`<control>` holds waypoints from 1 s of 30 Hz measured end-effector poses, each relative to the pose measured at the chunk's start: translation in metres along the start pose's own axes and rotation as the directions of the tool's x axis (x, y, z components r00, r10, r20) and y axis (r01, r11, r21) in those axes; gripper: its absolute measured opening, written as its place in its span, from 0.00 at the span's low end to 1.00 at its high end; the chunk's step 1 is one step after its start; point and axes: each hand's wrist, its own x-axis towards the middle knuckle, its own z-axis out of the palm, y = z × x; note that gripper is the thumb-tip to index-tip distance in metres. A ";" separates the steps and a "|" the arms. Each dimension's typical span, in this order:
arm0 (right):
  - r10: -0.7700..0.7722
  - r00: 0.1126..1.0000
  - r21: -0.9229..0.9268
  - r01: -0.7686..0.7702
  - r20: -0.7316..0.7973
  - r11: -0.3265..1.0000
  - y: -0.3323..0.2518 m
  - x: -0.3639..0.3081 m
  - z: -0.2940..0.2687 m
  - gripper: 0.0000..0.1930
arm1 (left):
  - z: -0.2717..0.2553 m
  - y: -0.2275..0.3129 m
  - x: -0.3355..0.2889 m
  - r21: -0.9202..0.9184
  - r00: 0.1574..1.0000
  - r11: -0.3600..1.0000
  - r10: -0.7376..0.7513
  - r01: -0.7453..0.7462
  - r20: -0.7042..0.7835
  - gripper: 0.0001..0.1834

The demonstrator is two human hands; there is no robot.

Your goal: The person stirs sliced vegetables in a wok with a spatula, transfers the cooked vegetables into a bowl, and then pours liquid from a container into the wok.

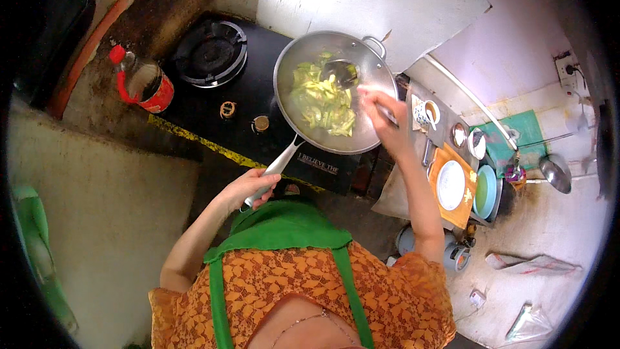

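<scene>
A steel wok [374,137] sits on the right side of the black gas stove. Sliced pale-green vegetables [323,103] lie spread across its middle, with a light haze over them. My left hand [250,187] is closed around the wok's long metal handle [279,163], near its end. Over the wok's right rim, my right hand [382,116] grips a metal ladle. The dark rounded head of the ladle [347,72] rests among the vegetables at the far side, partly covered by them. My right fingers hide part of its handle.
Left of the wok is a bare burner [212,53]. A bottle with a red cap and handle [147,87] stands at the stove's left end. On the right are a patterned cup [425,114], a wooden board [462,214] with a white plate [450,185], and a hanging ladle [557,173].
</scene>
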 end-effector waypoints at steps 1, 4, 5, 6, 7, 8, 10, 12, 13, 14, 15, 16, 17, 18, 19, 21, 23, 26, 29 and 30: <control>-0.044 0.994 -0.051 0.039 -0.103 0.998 0.016 0.012 0.002 0.06 | 0.000 0.000 0.000 -0.005 1.000 1.000 -0.003 0.003 0.006 0.18; 0.017 0.984 0.029 -0.012 -0.176 1.000 0.065 0.055 -0.012 0.06 | -0.001 0.001 0.002 -0.004 1.000 1.000 -0.009 0.009 0.008 0.16; 0.176 0.971 0.242 -0.134 -0.162 0.961 0.069 0.069 -0.015 0.07 | -0.001 0.002 0.003 -0.004 1.000 1.000 -0.016 0.016 0.010 0.16; 0.285 0.948 0.253 -0.243 -0.142 0.936 0.065 0.082 -0.016 0.07 | -0.001 0.001 0.003 -0.012 1.000 1.000 -0.014 0.014 -0.006 0.16; 0.331 0.942 0.394 -0.281 -0.061 0.875 0.068 0.091 -0.014 0.07 | 0.000 0.001 0.003 -0.015 1.000 1.000 -0.017 0.017 -0.015 0.16; 0.363 0.931 0.522 -0.321 0.023 0.790 0.070 0.095 -0.013 0.07 | 0.001 0.001 0.003 -0.017 1.000 1.000 -0.021 0.021 -0.021 0.16; 0.228 0.951 0.588 -0.308 0.208 0.748 0.060 0.093 -0.007 0.06 | 0.002 0.003 0.001 -0.031 1.000 0.999 -0.016 0.015 -0.013 0.16; 0.091 0.943 0.506 -0.251 0.319 0.825 0.042 0.081 -0.005 0.06 | 0.003 0.005 -0.002 -0.030 1.000 0.999 -0.016 0.015 -0.011 0.17; -0.018 0.944 0.434 -0.135 0.331 0.890 0.037 0.068 -0.005 0.06 | 0.003 0.006 -0.002 -0.021 1.000 1.000 -0.018 0.018 -0.008 0.18; -0.123 0.929 0.360 -0.012 0.350 0.933 0.033 0.054 -0.006 0.07 | 0.002 0.006 -0.002 -0.011 1.000 1.000 -0.020 0.020 -0.003 0.19; -0.117 0.934 0.328 -0.001 0.338 0.945 0.023 0.039 -0.010 0.06 | -0.001 0.001 0.001 -0.007 1.000 1.000 -0.014 0.014 -0.007 0.19; -0.104 0.941 0.289 0.007 0.321 0.957 0.010 0.021 -0.021 0.07 | -0.001 0.001 0.001 -0.011 1.000 1.000 -0.017 0.017 0.002 0.19; -0.095 0.949 0.252 0.017 0.302 0.968 0.001 0.004 -0.029 0.07 | -0.002 0.001 0.001 -0.013 1.000 1.000 -0.019 0.019 0.007 0.19; -0.057 0.962 0.241 -0.010 0.269 0.970 -0.002 -0.013 -0.034 0.07 | -0.002 0.001 0.000 -0.015 1.000 1.000 -0.019 0.019 0.009 0.19; -0.013 0.973 0.228 -0.041 0.231 0.973 -0.006 -0.030 -0.040 0.08 | -0.001 0.002 0.000 -0.023 1.000 1.000 -0.020 0.020 0.005 0.19; 0.067 0.985 0.233 -0.104 0.161 0.967 -0.006 -0.058 -0.050 0.11 | 0.001 0.004 0.001 -0.013 1.000 1.000 -0.024 0.024 -0.002 0.18; 0.139 0.984 0.276 -0.165 0.110 0.947 -0.002 -0.079 -0.056 0.15 | 0.001 0.007 0.000 -0.009 0.999 0.999 -0.036 0.036 0.005 0.18; 0.169 0.985 0.430 -0.143 -0.023 0.892 -0.012 -0.091 -0.069 0.16 | 0.000 0.005 -0.001 -0.014 0.999 0.999 -0.043 0.043 0.010 0.17; 0.073 0.992 0.348 -0.106 0.107 0.931 -0.014 -0.100 -0.083 0.10 | -0.001 0.004 0.000 -0.002 1.000 1.000 -0.028 0.028 -0.002 0.17; 0.044 0.983 0.298 -0.096 0.177 0.950 -0.013 -0.104 -0.086 0.10 | -0.001 0.004 0.001 0.006 1.000 1.000 -0.028 0.028 0.000 0.17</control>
